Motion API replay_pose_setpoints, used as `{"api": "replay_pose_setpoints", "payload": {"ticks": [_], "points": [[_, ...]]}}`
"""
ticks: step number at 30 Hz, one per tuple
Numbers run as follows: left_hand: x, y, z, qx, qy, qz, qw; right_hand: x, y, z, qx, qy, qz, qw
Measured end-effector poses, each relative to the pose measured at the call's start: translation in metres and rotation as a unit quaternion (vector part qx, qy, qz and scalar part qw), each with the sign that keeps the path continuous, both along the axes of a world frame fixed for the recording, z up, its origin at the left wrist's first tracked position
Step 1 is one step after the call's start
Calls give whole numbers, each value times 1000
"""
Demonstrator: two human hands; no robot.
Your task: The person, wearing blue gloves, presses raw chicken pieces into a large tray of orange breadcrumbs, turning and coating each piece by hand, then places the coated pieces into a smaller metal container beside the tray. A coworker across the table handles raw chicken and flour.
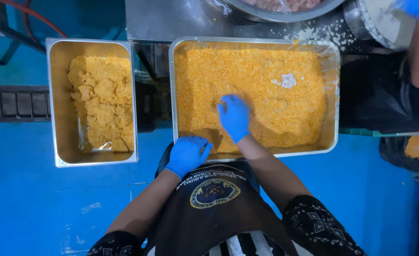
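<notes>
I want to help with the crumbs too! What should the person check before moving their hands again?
1. Gloves on both hands: left hand and right hand wear blue gloves. Ok.
2. Right hand in the crumbs of the big tray: ok.
3. Left hand at the big tray's near edge: cannot tell if it grips.
4. White lump lying on the crumbs: not ok.
5. Small tray of coated pieces beside it, apart from both hands: ok.
</notes>
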State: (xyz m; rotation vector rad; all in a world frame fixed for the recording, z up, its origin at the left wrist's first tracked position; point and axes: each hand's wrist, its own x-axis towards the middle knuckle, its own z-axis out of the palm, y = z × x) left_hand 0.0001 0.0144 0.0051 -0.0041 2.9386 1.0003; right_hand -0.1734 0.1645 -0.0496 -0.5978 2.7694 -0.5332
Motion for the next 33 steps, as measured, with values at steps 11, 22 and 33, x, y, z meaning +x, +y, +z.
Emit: {"api": "replay_pose_setpoints", "payload": {"ticks": [11, 22, 33], "points": [[-1, 3, -4, -34, -21, -12, 999, -79, 0, -4, -6, -85, 64, 994], [-3, 5, 0, -30, -26, -17, 999, -49, 6, 74, -196, -142, 109, 964], [0, 6, 2, -26, 7, -12, 1000, 36, 66, -8, -25, -153, 37, 987]]}}
